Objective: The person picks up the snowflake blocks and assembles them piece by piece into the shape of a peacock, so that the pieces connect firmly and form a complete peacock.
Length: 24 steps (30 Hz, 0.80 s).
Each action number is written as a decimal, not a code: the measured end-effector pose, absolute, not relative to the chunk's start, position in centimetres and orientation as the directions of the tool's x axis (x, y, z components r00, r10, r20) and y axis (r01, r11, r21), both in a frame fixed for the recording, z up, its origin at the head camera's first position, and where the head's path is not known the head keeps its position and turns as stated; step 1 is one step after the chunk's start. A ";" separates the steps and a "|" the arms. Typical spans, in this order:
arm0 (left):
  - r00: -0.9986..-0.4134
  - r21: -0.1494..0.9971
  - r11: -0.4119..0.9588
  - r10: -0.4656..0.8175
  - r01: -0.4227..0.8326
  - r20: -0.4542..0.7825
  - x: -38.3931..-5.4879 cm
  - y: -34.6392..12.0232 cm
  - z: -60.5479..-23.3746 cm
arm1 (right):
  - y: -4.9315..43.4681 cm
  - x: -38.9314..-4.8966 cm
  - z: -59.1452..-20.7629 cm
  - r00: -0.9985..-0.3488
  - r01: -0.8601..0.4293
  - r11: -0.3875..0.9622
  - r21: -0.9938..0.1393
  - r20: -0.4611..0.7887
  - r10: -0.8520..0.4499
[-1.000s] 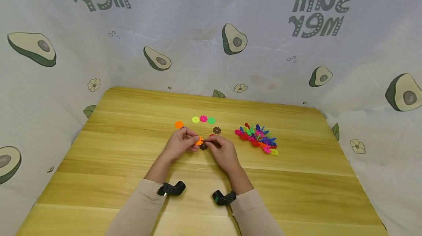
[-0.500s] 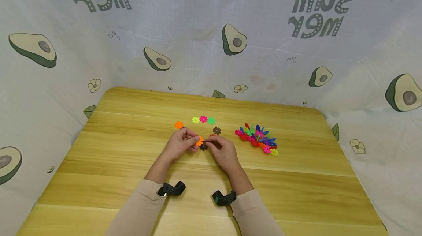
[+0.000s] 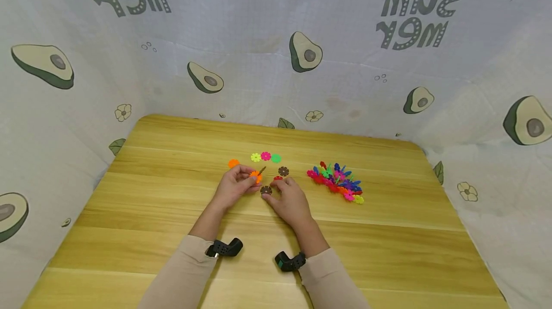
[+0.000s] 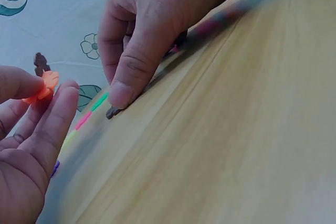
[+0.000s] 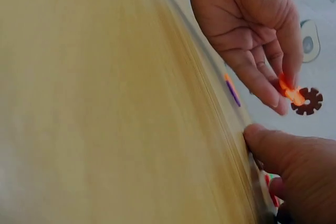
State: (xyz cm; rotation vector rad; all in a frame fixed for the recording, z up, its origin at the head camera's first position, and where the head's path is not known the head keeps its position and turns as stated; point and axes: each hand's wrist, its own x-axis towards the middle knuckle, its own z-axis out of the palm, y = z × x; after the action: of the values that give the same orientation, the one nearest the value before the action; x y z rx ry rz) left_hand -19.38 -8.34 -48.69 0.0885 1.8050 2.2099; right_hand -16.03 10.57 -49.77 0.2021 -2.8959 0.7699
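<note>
My left hand pinches an orange slotted plastic disc between thumb and fingers. Joined to it at an angle is a brown disc, its notched rim showing full in the right wrist view. To the right, my right hand grips a second brown disc low over the table, thumb at its near edge and fingers at its far side. A red disc lies partly hidden behind the right fingers. Another brown disc lies just beyond it.
Yellow, pink and green discs lie in a row behind the hands. An orange disc lies beyond the left hand. On the right sits a multicoloured heap of discs. A patterned cloth hangs behind the wooden table.
The right hand has let go of the brown disc joined to the orange one and dropped to the brown disc on the table. The left hand has tilted the joined pair up and slightly away.
</note>
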 end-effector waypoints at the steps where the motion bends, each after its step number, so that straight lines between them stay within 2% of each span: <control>1: -0.957 0.967 -0.176 0.257 -0.183 -0.134 -19.4 -8.3 -48.7 | 10.5 -16.0 -49.7 -0.984 -0.154 0.863 -0.480 0.154 -0.090; 5: -0.958 0.970 -0.157 0.250 -0.185 -0.142 -19.5 -8.4 -48.9 | 10.3 -15.9 -49.5 -0.989 -0.127 0.844 -0.521 0.128 -0.070; 8: -0.958 0.971 -0.145 0.246 -0.189 -0.150 -19.5 -8.4 -49.0 | 10.4 -16.0 -49.7 -0.991 -0.115 0.782 -0.612 0.128 -0.045; 13: -0.956 0.969 -0.152 0.249 -0.194 -0.153 -19.5 -8.6 -49.1 | 10.6 -16.3 -50.2 -0.985 -0.127 0.575 -0.808 0.170 0.022; 16: -0.955 0.968 -0.153 0.253 -0.198 -0.155 -19.6 -8.5 -49.2 | 10.6 -16.2 -50.3 -0.978 -0.170 0.455 -0.874 0.205 0.028; 19: -0.952 0.967 -0.155 0.261 -0.204 -0.160 -19.6 -8.4 -49.2 | 10.6 -16.2 -50.3 -0.972 -0.214 0.367 -0.905 0.235 0.012; 24: -0.950 0.966 -0.156 0.267 -0.207 -0.161 -19.5 -8.4 -49.1 | 10.5 -16.3 -50.4 -0.965 -0.245 0.326 -0.913 0.262 0.008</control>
State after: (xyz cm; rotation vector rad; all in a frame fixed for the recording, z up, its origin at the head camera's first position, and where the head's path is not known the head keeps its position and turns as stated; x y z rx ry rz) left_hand -19.49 -8.38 -49.06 0.0681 1.8055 2.1761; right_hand -16.26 10.47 -50.36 0.2157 -2.3710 1.6925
